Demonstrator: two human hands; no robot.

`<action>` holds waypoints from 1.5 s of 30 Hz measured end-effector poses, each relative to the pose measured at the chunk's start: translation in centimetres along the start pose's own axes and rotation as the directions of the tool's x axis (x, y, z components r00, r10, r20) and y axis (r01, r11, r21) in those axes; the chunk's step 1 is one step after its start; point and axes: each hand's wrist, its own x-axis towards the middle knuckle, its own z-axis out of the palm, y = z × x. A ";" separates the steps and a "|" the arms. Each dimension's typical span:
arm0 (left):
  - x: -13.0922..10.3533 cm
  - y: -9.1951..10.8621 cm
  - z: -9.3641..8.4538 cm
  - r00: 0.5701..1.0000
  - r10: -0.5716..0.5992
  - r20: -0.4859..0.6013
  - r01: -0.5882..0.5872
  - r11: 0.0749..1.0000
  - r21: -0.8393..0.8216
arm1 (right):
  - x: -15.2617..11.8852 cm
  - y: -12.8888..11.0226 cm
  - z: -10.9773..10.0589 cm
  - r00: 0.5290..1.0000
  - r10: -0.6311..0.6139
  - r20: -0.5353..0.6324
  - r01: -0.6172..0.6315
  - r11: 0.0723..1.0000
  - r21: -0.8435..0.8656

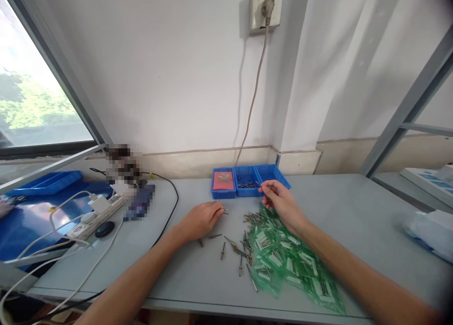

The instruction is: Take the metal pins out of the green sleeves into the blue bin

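My left hand (203, 221) rests low over the grey table, fingers closed, with the ends of pop rivets (226, 211) sticking out past its fingertips. In front of the middle blue bin (244, 192), my right hand (279, 200) is closed in a pinch on what looks like one pop rivet (257, 183). Several dark rivets lie inside that bin. Loose rivets (240, 266) are scattered on the table between my hands. Beneath my right forearm spreads a pile of green plastic bags (283, 247) with rivets and white labels in them.
The left blue bin (213, 195) holds a pink packet (222, 181); another blue bin (272, 172) adjoins on the right. A power strip (79, 226) with white cables and a black cable (177, 192) lie at left. A plastic-wrapped item (430, 230) sits at far right.
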 end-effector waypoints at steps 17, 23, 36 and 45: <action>0.1 -0.7 0.4 1.000 0.001 0.003 -0.001 1.000 0.012 | -2.9 -1.5 1.1 0.788 -0.149 0.597 0.563 0.568 -0.601; 0.0 -0.3 0.3 1.000 0.002 -0.009 -0.003 1.000 -0.024 | -2.9 -1.2 1.2 0.767 -0.142 0.625 0.588 0.544 -0.598; 0.1 1.9 0.3 0.997 0.077 -0.023 -0.080 0.980 -0.184 | -3.8 -1.6 1.8 0.718 -0.152 0.680 0.616 0.594 -0.517; 0.0 2.7 0.8 0.994 0.112 0.001 -0.109 0.974 -0.197 | -3.7 -1.7 2.0 0.705 -0.151 0.693 0.623 0.600 -0.503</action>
